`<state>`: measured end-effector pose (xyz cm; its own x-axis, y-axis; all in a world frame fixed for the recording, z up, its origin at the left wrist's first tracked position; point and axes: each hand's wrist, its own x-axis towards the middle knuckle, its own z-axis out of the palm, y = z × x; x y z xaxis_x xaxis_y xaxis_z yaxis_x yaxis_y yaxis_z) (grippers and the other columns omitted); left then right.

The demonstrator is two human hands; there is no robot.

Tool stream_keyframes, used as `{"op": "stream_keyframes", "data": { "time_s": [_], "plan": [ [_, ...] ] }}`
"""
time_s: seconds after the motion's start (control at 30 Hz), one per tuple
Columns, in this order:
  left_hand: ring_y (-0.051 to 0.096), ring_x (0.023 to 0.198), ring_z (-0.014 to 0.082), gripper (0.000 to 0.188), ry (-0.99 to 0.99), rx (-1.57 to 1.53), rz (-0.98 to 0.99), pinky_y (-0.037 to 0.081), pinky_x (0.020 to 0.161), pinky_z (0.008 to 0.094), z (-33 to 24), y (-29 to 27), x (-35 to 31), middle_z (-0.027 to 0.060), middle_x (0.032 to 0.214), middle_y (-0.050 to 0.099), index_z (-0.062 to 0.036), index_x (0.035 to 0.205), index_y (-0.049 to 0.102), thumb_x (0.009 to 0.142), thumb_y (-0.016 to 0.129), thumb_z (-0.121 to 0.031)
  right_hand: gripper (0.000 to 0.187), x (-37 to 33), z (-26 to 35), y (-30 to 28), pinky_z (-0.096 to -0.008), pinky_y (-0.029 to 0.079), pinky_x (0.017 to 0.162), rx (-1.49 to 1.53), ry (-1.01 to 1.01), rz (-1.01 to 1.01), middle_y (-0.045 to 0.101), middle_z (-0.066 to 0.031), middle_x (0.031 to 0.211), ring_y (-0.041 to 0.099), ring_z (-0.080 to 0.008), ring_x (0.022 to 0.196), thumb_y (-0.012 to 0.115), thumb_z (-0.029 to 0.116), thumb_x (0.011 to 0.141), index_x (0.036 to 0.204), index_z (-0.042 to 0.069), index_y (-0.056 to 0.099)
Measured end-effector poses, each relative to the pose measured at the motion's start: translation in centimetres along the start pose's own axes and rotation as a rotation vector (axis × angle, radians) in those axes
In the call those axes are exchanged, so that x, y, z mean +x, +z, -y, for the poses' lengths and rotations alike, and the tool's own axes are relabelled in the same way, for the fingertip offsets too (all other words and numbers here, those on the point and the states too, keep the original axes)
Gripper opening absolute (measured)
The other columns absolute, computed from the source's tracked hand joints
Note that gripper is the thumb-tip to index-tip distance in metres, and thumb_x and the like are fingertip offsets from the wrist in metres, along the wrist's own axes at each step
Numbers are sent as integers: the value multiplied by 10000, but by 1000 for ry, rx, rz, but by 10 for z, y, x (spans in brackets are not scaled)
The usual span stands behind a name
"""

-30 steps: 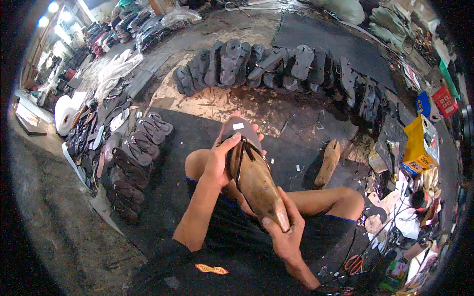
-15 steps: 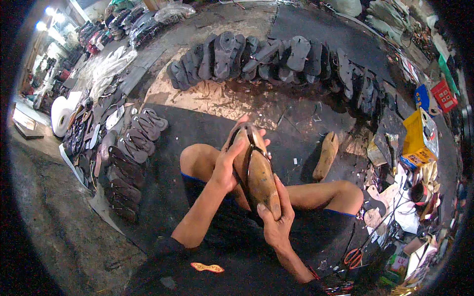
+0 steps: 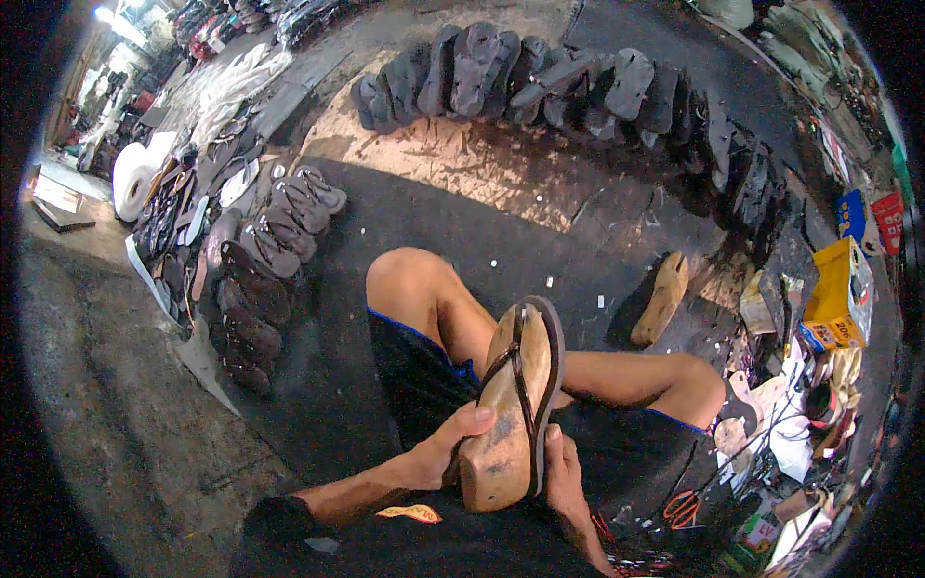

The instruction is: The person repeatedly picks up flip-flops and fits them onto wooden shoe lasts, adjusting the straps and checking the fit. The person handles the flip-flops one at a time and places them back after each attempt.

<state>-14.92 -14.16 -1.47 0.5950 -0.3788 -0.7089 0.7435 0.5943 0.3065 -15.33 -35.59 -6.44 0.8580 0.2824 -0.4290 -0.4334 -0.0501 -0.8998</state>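
Two hands are shown at the lower centre of the frame, where a wooden last [image 3: 493, 462] fitted with a dark sandal [image 3: 559, 361] is held with its toe toward the top and its heel toward the bottom. The thong strap [image 3: 526, 390] is stretched over the wood, and the sole's edge is exposed along the right side. By the left hand [image 3: 436, 460] the last is gripped near the heel: the thumb is pressed onto the wood, while the other fingers are mostly hidden. The right hand [image 3: 566, 470] is set against the sole's right edge, its visible fingers slightly bent; how far they are closed behind the sole cannot be told.

A second wooden last [image 3: 662, 301] is laid right of centre. Dark soles [image 3: 477, 72] are ranged in a curved row across the top, and sandals [image 3: 275, 246] are lined up at the left. Orange-handled scissors [image 3: 682, 509] are placed at the lower right, below a yellow box [image 3: 834, 289].
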Motion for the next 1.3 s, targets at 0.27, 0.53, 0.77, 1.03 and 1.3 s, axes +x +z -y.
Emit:
{"op": "stream_keyframes", "data": {
  "time_s": [0.27,0.53,0.77,1.03,1.3],
  "plan": [
    [631,1254,222,918,101,28,84,490,1100,398,0,1,-19,135,1386,630,-14,1580,412,907,740,-546,329,-46,-35,-10,-287,506,816,294,332,72,693,5,945,626,-137,822,636,362,1088,1124,49,731],
    [519,1427,288,1070,489,681,228,418,1208,435,-35,68,3,179,1498,543,33,1618,305,817,905,-348,389,-1,-133,5,-316,565,714,543,604,-237,712,-56,1069,667,-170,878,656,373,1069,1283,48,656],
    [550,1364,306,986,621,783,-85,446,1173,432,-31,44,56,235,1433,552,83,1523,385,865,890,-451,1167,14,9,14,-489,433,1189,254,-176,-79,447,-180,1548,501,-312,1414,904,272,863,1676,15,107],
    [639,850,182,326,825,1340,-103,513,746,398,-51,24,27,141,904,645,30,1116,669,1080,686,-293,1064,8,25,-19,-476,470,1170,494,146,248,520,-184,1534,521,-312,1435,861,233,770,1634,-9,290],
    [540,787,96,303,511,724,256,437,697,275,-24,-40,36,-41,857,622,-51,1020,687,1098,674,-344,1119,-16,92,-17,-475,406,1238,733,428,166,484,-213,1611,494,-345,1492,797,359,725,1659,-9,301]
  ]
}}
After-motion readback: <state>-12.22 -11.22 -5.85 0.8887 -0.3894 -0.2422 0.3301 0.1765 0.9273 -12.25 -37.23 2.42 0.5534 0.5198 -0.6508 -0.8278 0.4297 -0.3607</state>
